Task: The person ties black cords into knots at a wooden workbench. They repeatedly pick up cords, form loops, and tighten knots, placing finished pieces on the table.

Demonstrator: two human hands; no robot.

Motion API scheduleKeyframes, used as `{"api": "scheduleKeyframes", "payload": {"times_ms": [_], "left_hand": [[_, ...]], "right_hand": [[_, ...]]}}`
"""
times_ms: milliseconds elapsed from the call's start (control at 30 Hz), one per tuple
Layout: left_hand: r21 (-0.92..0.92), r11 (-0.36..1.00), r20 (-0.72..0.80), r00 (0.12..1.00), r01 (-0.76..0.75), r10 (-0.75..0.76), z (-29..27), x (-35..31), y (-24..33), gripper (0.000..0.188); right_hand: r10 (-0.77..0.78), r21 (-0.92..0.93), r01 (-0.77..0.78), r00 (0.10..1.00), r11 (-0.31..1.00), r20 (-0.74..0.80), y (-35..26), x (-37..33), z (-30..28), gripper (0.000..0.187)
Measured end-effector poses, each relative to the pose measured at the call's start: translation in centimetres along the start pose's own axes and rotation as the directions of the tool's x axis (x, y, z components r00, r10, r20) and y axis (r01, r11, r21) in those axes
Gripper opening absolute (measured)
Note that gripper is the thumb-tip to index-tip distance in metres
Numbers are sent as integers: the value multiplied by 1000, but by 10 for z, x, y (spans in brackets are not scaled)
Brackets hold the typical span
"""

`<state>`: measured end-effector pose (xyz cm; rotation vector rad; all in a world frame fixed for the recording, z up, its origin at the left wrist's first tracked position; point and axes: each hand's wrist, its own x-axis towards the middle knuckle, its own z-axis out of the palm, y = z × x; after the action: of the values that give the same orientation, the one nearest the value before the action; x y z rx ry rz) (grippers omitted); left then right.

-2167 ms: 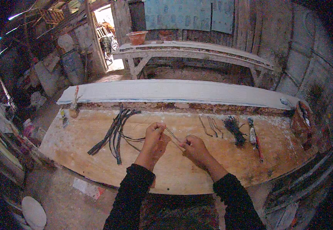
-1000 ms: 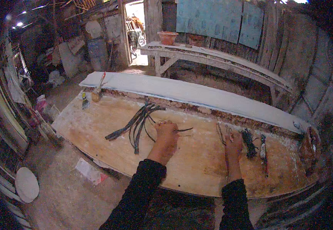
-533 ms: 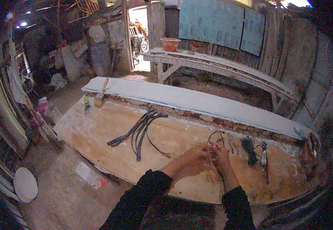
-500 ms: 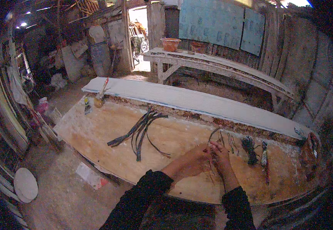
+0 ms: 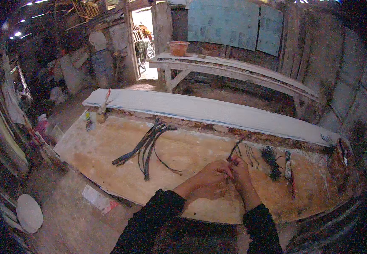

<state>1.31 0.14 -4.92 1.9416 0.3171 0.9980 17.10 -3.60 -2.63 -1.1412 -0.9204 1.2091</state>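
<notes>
Both my hands are close together above the near right part of a wooden board (image 5: 103, 146). My left hand (image 5: 214, 172) and my right hand (image 5: 240, 172) each pinch a thin dark strip (image 5: 235, 147), whose end sticks up beyond the fingers. The part between the fingertips is hidden. Just right of my right hand lie several thin dark strands (image 5: 251, 155), then a tangled dark bundle of cord (image 5: 272, 163). Farther left on the board, apart from my hands, is a loose pile of flat dark strips (image 5: 143, 150).
A slim red-and-white tool (image 5: 291, 173) lies at the right, near a brownish bag (image 5: 342, 157). A brush (image 5: 102, 113) and a small yellow-capped container (image 5: 89, 121) stand at the far left. A white plank (image 5: 200, 111) runs behind; a bench (image 5: 234, 70) with clay-coloured pots (image 5: 178, 48) stands beyond.
The view has shifted slightly, so the board and its things sit farther left. My hands stay together on the strip, and its upper end shows more plainly.
</notes>
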Motion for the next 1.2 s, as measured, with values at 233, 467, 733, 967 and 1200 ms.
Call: {"api": "scheduleKeyframes", "payload": {"times_ms": [233, 467, 733, 967, 1200], "left_hand": [[-860, 376, -32, 699, 345, -714, -4, 10, 78, 14], [-853, 374, 30, 748, 365, -663, -5, 7, 61, 11], [-833, 436, 4, 791, 341, -611, -3, 8, 49, 8], [-761, 532, -67, 771, 370, -633, -7, 4, 35, 6], [-808, 450, -26, 741, 380, -671, -4, 11, 63, 4]], "right_hand": [[196, -12, -196, 979, 981, 60, -23, -23, 9, 19], [50, -95, -36, 987, 995, 153, -21, -23, 11, 16], [30, -116, -7, 980, 993, 195, -5, -12, 2, 16], [-20, -243, 55, 989, 969, 143, -11, -16, 13, 16], [-79, -282, 111, 989, 953, 122, -1, -11, 4, 13]]}}
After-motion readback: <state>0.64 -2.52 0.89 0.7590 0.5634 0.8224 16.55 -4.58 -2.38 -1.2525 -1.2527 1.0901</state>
